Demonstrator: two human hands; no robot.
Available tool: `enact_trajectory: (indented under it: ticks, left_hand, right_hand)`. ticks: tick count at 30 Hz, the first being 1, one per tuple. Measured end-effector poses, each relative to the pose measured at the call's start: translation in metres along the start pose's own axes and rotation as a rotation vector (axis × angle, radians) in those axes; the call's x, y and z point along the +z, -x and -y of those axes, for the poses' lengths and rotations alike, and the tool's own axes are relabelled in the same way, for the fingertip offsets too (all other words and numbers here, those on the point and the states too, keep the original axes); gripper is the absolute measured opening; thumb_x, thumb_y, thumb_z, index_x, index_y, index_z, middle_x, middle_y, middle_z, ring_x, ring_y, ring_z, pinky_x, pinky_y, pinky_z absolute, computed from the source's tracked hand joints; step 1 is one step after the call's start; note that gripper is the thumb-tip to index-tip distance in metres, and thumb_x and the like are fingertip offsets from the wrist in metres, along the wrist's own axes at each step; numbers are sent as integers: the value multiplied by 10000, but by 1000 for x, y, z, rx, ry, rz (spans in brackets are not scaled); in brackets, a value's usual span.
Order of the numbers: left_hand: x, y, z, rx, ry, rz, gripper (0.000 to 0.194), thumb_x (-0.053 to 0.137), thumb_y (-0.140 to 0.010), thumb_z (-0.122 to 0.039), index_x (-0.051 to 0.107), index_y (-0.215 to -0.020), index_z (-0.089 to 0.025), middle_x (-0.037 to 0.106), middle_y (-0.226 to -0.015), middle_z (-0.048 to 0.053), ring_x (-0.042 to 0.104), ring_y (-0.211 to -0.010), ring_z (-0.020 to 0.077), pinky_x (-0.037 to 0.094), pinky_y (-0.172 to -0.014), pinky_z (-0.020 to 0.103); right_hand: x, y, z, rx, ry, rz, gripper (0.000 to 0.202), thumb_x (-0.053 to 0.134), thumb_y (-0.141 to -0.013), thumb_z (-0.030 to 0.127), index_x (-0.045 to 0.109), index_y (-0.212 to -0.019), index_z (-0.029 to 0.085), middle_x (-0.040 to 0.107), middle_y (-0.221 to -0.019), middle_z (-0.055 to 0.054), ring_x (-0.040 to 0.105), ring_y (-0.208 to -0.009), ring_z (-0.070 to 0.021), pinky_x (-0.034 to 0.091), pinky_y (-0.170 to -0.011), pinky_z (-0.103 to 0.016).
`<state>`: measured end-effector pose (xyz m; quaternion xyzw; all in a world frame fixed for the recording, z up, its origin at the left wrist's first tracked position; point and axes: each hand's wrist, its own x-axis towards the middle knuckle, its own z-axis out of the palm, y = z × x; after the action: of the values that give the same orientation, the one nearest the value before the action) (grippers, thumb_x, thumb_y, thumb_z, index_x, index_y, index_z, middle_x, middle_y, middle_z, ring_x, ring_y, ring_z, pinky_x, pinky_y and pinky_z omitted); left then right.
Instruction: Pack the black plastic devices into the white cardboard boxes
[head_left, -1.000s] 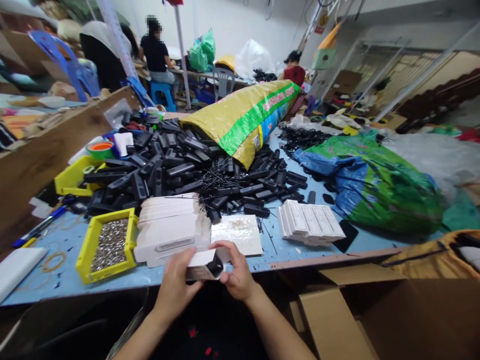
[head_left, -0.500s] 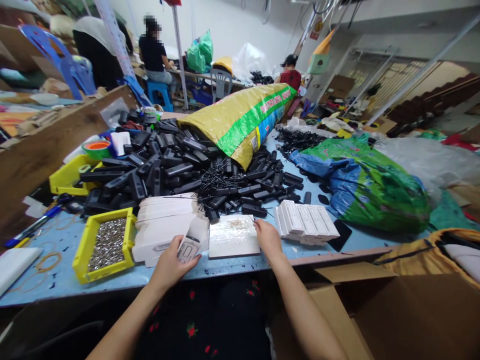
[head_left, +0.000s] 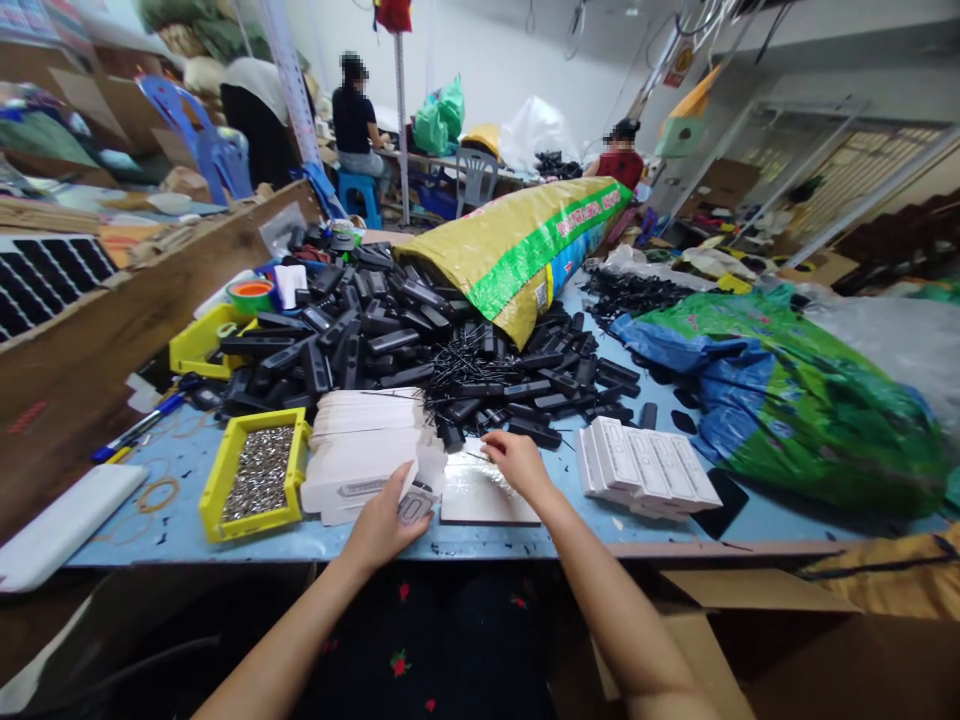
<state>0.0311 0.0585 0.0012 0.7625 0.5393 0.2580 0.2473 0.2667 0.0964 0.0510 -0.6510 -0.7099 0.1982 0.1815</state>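
Observation:
My left hand [head_left: 386, 520] is closed round a small white printed box [head_left: 421, 492], whose upper end stands open with its flap raised. To the right of it my right hand [head_left: 517, 465] is above a shiny white board [head_left: 487, 508]. Its fingertips are pinched on a thin dark stick-like piece [head_left: 475, 458], too small to make out fully. Behind my left hand is a stack of flat white cartons [head_left: 360, 440]. Several printed white boxes [head_left: 645, 465] lie together right of the board.
A yellow bin [head_left: 296, 480] holds small metal pieces. Black plastic casings [head_left: 390, 342] and thin black rods [head_left: 480, 358] are heaped behind. A yellow sack [head_left: 480, 240] and a green-blue bag [head_left: 780, 390] lie beyond. An open cardboard carton [head_left: 690, 640] stands at lower right. People sit farther back.
My right hand has moved left over the board, nearer the box in my left hand. The whole view has swung left, so the things on the table appear farther right.

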Motion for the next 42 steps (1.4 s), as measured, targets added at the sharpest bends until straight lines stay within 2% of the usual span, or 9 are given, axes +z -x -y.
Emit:
enact_trajectory:
  ticks: [5, 9, 14, 21, 28, 31, 35, 38, 42]
  left_hand:
    - [7, 2, 0, 17, 48, -12, 834, 606, -742, -345, 158, -1432, -204, 580, -1230, 114, 658, -940, 245, 524, -775, 336]
    - [12, 2, 5, 118, 59, -59, 607, 589, -760, -312, 365, -1318, -230, 572, -1239, 87, 611, -1054, 224, 502, -860, 332]
    - [20, -3, 10, 209, 109, -7, 584, 629, -712, -329, 381, -1223, -194, 577, -1176, 117, 617, -1033, 240, 508, -856, 367]
    - [14, -6, -4, -24, 210, 74, 1004, 611, -707, -275, -65, -1443, -172, 651, -1045, 103, 675, -843, 246, 529, -751, 378]
    - [10, -5, -4, -26, 205, 91, 958, 601, -727, -302, -1, -1458, -158, 635, -1092, 125, 677, -831, 245, 522, -756, 366]
    - [7, -4, -8, -45, 206, 30, 918, 629, -737, -390, 94, -1447, -159, 581, -1182, 149, 647, -949, 261, 500, -845, 400]
    - [-5, 9, -16, -102, 200, -185, 856, 652, -721, -482, 227, -1395, -169, 438, -1334, 175, 495, -1197, 302, 421, -979, 448]
    - [-11, 21, -19, -132, 222, -125, 834, 653, -713, -501, 254, -1367, -169, 490, -1260, 166, 537, -1136, 302, 459, -932, 449]
    - [-9, 31, -13, -102, 237, -29, 810, 650, -723, -485, 253, -1354, -168, 561, -1135, 139, 600, -1019, 278, 497, -869, 420]
  right_hand:
    - [35, 31, 38, -141, -646, -361, 211, 581, -850, 360, 678, -896, 179, 650, -778, -46, 588, -759, -164, 477, -746, -310]
    - [54, 36, 45, -171, -615, -321, 158, 683, -763, 375, 714, -760, 221, 616, -827, -42, 533, -832, -176, 428, -836, -336]
    - [78, 32, 39, -44, -1069, -95, 454, 546, -833, 500, 620, -1169, 204, 657, -1029, -69, 616, -904, -193, 494, -824, -333]
    - [71, 32, 42, -308, -973, -26, 332, 615, -806, 406, 686, -1070, 217, 651, -1139, -66, 587, -1093, -205, 428, -991, -360]
    - [78, 43, 52, -408, -848, -147, 347, 508, -881, 348, 619, -1184, 224, 557, -1284, -72, 499, -1210, -188, 371, -1051, -367]
    - [71, 46, 23, -456, -667, -147, 417, 511, -873, 351, 548, -1268, 220, 462, -1379, -79, 438, -1267, -200, 352, -1065, -382]
    - [37, 39, -66, 152, -286, -474, 434, 314, -906, 164, 507, -1291, 111, 550, -1272, -136, 502, -1196, -186, 390, -1034, -376]
    - [16, 39, -122, 361, -48, -438, 504, 301, -798, 6, 550, -1234, 49, 512, -1311, -166, 443, -1258, -222, 323, -1079, -407]
    - [28, 66, -127, 381, -11, -347, 557, 317, -729, -58, 577, -1212, 42, 494, -1328, -174, 442, -1267, -248, 341, -1073, -391]
